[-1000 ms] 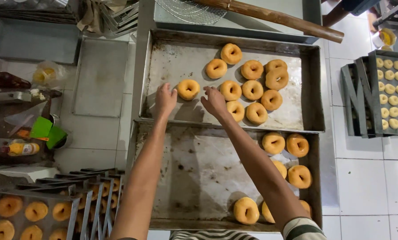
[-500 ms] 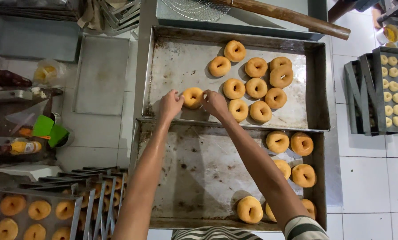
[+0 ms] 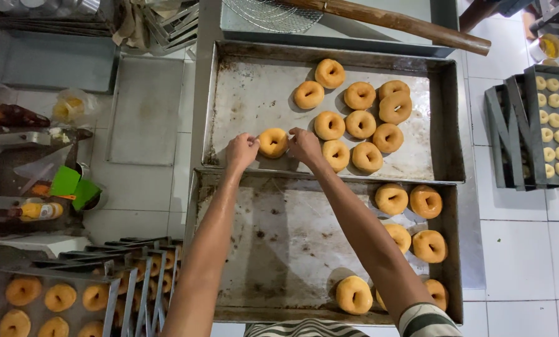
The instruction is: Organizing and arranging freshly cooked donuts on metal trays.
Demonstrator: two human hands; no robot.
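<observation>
Now, hands: both out over the near edge of the upper tray, centre frame.
Left hand (image 3: pixel 242 150): fingers curled, tips touching the left side of one doughnut (image 3: pixel 272 142).
Right hand (image 3: pixel 304 145): fingers bent, pinching the same doughnut's right side; it sits gripped betw. both hands.
Doughnut pos.: lower-left part of the upper tray (image 3: pixel 242 93), just above its near rim; whether lifted or resting on the metal, can't tell.
Other doughnuts, upper tray: cluster (image 3: pixel 361 122) to the right of the held one, approx. ten, some touching each other.
Lower tray (image 3: pixel 279 237): centre to lower frame, butted against the upper tray; stained, left part bare metal.
Doughnuts, lower tray: group (image 3: pixel 410 224) along its right side, one (image 3: pixel 354 294) near the bottom edge, partly hidden by the right forearm.
Rolling pin (image 3: pixel 410 25): wooden, top of frame, lying slantwise beyond the upper tray.
Rack, lower left: small trays w/ doughnuts (image 3: pixel 42 306).
Rack, right edge: dark tray of small pale dough pieces (image 3: pixel 557 118).
Sleeve: striped cuff at bottom right of frame.
</observation>
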